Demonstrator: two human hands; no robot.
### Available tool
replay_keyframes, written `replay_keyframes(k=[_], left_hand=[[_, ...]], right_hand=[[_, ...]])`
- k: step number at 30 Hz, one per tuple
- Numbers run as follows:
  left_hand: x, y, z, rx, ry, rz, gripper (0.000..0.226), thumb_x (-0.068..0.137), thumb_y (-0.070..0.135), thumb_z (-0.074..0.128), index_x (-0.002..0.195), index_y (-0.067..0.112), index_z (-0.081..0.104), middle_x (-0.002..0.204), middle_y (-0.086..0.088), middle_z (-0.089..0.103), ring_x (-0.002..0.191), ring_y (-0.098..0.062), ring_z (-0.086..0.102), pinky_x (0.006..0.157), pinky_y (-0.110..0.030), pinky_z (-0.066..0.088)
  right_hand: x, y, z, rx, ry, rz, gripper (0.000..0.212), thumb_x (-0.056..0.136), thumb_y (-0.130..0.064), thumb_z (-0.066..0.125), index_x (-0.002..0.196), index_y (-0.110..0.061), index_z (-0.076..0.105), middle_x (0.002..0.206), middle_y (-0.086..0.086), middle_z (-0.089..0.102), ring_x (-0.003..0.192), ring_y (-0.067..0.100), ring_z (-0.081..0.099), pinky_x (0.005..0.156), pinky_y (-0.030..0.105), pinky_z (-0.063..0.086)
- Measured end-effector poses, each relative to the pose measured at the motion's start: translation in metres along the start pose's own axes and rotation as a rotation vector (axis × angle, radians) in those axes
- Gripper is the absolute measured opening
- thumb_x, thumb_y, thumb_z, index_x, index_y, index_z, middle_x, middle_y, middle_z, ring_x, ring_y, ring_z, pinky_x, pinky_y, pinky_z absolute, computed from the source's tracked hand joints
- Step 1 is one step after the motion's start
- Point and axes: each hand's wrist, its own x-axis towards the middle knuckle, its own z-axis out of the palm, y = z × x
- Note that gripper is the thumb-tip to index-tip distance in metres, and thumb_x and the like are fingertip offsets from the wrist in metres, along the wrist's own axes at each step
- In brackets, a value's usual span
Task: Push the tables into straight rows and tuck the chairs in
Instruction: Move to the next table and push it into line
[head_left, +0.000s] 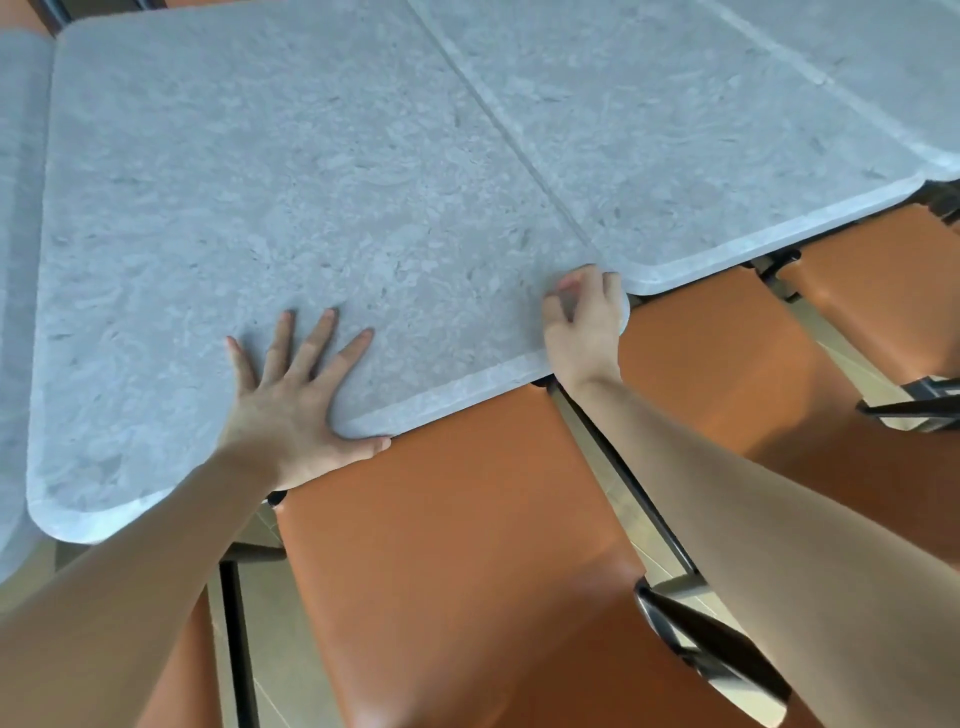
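While pushing the near grey table (291, 208), watch out. Left hand (291, 400) flat on top, fingers spread, thumb on the near edge, holding nothing. Right hand (584, 322) curled over the near right corner, right beside the next table (701, 156). Could pinch those fingers in the gap. Could bump the orange chair (457, 561), seat partly under the edge. Could end up crooked.

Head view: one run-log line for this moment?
left hand flat on grey table | right hand gripping its corner | orange chair at near edge
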Motion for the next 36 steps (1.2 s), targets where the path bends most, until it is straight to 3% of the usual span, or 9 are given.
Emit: replay_keyframes(k=[3, 8, 15, 19, 23, 29, 31, 33, 36], left_hand=[[0.0, 0.002, -0.002, 0.001, -0.021, -0.021, 0.114, 0.054, 0.099, 0.018, 0.147, 0.055, -0.032, 0.162, 0.005, -0.038, 0.148, -0.027, -0.038, 0.117, -0.067, -0.019], [0.004, 0.001, -0.004, 0.001, -0.053, -0.03, 0.115, 0.053, 0.099, 0.018, 0.145, 0.055, -0.035, 0.163, 0.007, -0.038, 0.148, -0.027, -0.039, 0.119, -0.066, -0.014], [0.002, 0.002, -0.006, 0.006, -0.042, -0.039, 0.113, 0.051, 0.101, 0.02, 0.142, 0.059, -0.033, 0.165, 0.011, -0.032, 0.151, -0.021, -0.034, 0.122, -0.062, -0.011], [0.002, 0.002, -0.006, -0.017, -0.011, -0.041, 0.112, 0.049, 0.102, 0.023, 0.142, 0.064, -0.027, 0.166, 0.015, -0.026, 0.152, -0.017, -0.03, 0.123, -0.057, -0.011], [0.001, 0.002, -0.006, -0.023, -0.016, -0.04, 0.111, 0.048, 0.102, 0.025, 0.14, 0.067, -0.026, 0.165, 0.017, -0.026, 0.152, -0.013, -0.03, 0.124, -0.055, -0.012], [0.003, 0.001, -0.006, -0.042, -0.025, -0.032, 0.112, 0.048, 0.101, 0.029, 0.142, 0.069, -0.023, 0.162, 0.022, -0.03, 0.15, -0.01, -0.033, 0.124, -0.053, -0.014], [0.003, 0.0, -0.007, -0.041, -0.033, -0.028, 0.112, 0.048, 0.101, 0.029, 0.14, 0.069, -0.025, 0.161, 0.022, -0.031, 0.15, -0.01, -0.034, 0.124, -0.052, -0.014], [0.004, -0.001, -0.007, -0.037, -0.036, -0.023, 0.111, 0.048, 0.101, 0.029, 0.139, 0.07, -0.027, 0.161, 0.023, -0.032, 0.149, -0.01, -0.034, 0.124, -0.052, -0.015], [0.006, -0.003, -0.007, -0.041, -0.031, -0.011, 0.111, 0.048, 0.101, 0.029, 0.138, 0.07, -0.028, 0.16, 0.024, -0.033, 0.149, -0.009, -0.034, 0.124, -0.052, -0.014]], right_hand=[[0.006, 0.008, -0.003, 0.174, 0.334, 0.179, 0.034, 0.09, -0.022, 0.049, 0.121, -0.01, 0.052, 0.131, 0.002, 0.039, 0.114, 0.021, 0.044, 0.102, 0.039, 0.036], [0.018, -0.001, 0.013, 0.406, 0.353, 0.342, 0.075, 0.089, -0.049, 0.041, 0.155, -0.016, 0.03, 0.165, -0.011, 0.008, 0.145, 0.017, 0.035, 0.113, 0.043, 0.038], [0.023, 0.016, 0.013, 0.505, 0.42, 0.31, 0.054, 0.104, -0.027, 0.034, 0.155, -0.01, 0.03, 0.167, -0.004, 0.012, 0.149, 0.014, 0.025, 0.117, 0.028, 0.028], [0.026, 0.03, 0.008, 0.482, 0.508, 0.425, 0.055, 0.104, -0.033, 0.031, 0.155, -0.012, 0.03, 0.167, -0.002, 0.013, 0.146, 0.023, 0.031, 0.122, 0.04, 0.023], [0.038, 0.027, -0.003, 0.75, 0.498, 0.561, 0.061, 0.106, -0.039, 0.033, 0.159, -0.014, 0.021, 0.169, -0.005, 0.002, 0.154, 0.016, 0.011, 0.121, 0.035, 0.013], [0.041, 0.025, 0.005, 0.8, 0.514, 0.501, 0.038, 0.104, -0.044, 0.036, 0.125, -0.013, 0.043, 0.169, -0.009, 0.003, 0.151, 0.004, 0.009, 0.115, 0.027, 0.008], [0.041, 0.024, 0.006, 0.802, 0.502, 0.475, 0.047, 0.104, -0.045, 0.036, 0.136, -0.012, 0.045, 0.169, -0.009, 0.004, 0.152, 0.004, 0.009, 0.112, 0.024, 0.007], [0.039, 0.022, 0.004, 0.777, 0.496, 0.456, 0.061, 0.104, -0.046, 0.035, 0.157, -0.017, 0.028, 0.169, -0.01, 0.003, 0.153, 0.006, 0.008, 0.113, 0.024, 0.006], [0.04, 0.022, 0.006, 0.767, 0.493, 0.457, 0.059, 0.103, -0.046, 0.036, 0.154, -0.016, 0.035, 0.169, -0.008, 0.005, 0.152, 0.006, 0.01, 0.116, 0.026, 0.008]])
